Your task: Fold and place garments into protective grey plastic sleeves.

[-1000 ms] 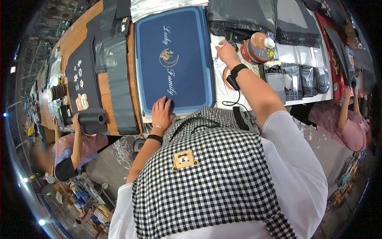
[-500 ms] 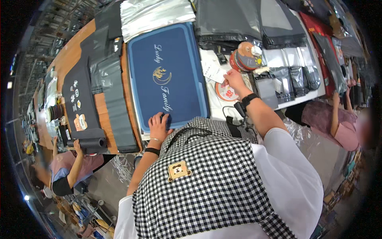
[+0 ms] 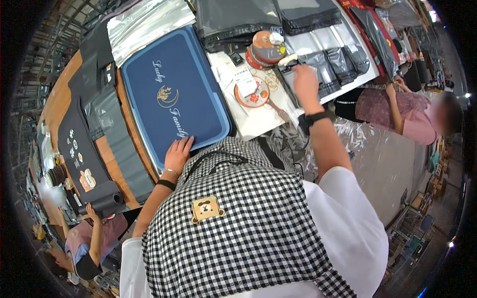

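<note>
A navy-blue mat point(image 3: 166, 94) with a lighter border and gold lettering lies on a stack in front of me. My left hand point(image 3: 177, 155) rests flat on its near right corner, fingers stretched out. To the right, my right hand point(image 3: 305, 82) is over the black top edge of a folded grey plastic bag point(image 3: 293, 89). Its fingers are curled; their tips and anything between them are hidden. A white paper label point(image 3: 244, 82) lies partly over a round red-and-white picture point(image 3: 252, 97) on a white printed sheet point(image 3: 263, 121).
Round stickers point(image 3: 267, 47) stand stacked beyond the sheet. Silvery film point(image 3: 149, 30) and large dark plastic bags point(image 3: 238, 20) line the far side. A co-worker point(image 3: 390, 107) stands at right; another person point(image 3: 94, 238) at left handles a rolled dark mat point(image 3: 104, 198).
My right hand has let go of the white label and moved right to the grey bags. My left hand stays on the mat's corner. The view has shifted to the right.
</note>
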A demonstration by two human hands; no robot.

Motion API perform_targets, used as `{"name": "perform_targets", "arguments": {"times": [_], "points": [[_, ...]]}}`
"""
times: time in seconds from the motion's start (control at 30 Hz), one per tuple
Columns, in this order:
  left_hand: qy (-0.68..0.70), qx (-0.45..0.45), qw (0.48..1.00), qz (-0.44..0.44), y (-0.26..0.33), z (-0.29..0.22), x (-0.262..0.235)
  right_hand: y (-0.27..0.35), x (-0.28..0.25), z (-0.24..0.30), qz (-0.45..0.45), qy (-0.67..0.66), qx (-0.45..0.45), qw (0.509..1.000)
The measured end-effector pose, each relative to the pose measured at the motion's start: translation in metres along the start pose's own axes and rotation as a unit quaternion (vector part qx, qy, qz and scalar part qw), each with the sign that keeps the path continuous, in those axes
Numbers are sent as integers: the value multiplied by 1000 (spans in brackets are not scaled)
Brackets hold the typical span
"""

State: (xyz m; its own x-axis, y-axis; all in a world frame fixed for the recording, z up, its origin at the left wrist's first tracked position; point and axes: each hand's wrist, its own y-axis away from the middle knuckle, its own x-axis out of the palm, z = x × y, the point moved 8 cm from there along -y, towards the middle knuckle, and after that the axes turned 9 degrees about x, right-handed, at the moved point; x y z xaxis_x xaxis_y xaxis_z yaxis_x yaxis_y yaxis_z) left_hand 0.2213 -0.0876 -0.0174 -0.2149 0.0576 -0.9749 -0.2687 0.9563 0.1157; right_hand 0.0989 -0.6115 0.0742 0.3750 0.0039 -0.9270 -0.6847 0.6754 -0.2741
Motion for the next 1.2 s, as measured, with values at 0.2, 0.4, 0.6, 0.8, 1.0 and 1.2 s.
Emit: {"name": "perform_targets", "arguments": {"times": [0.2, 0.4, 0.6, 0.8, 1.0, 1.2], "points": [[-203, 35, 976, -71, 8, -7, 23, -25, 41, -13, 29, 282, -129, 950], [-56, -91, 988, 112, 31, 18, 9, -30, 30, 0, 84, 323, -202, 921], [17, -74, 990, 119, 35, 15, -1, -32, 21, 1, 72, 281, -186, 939], [9, -92, 991, 93, 43, 18, 18, -28, 23, 22, 131, 295, -7, 946], [2, -36, 994, 100, 49, 28, 9, 53, 48, 205, 53, -175, -38, 982], [183, -55, 982, 9, 57, 53, -21, 212, 81, 294, 311, -2, -298, 902]]}}
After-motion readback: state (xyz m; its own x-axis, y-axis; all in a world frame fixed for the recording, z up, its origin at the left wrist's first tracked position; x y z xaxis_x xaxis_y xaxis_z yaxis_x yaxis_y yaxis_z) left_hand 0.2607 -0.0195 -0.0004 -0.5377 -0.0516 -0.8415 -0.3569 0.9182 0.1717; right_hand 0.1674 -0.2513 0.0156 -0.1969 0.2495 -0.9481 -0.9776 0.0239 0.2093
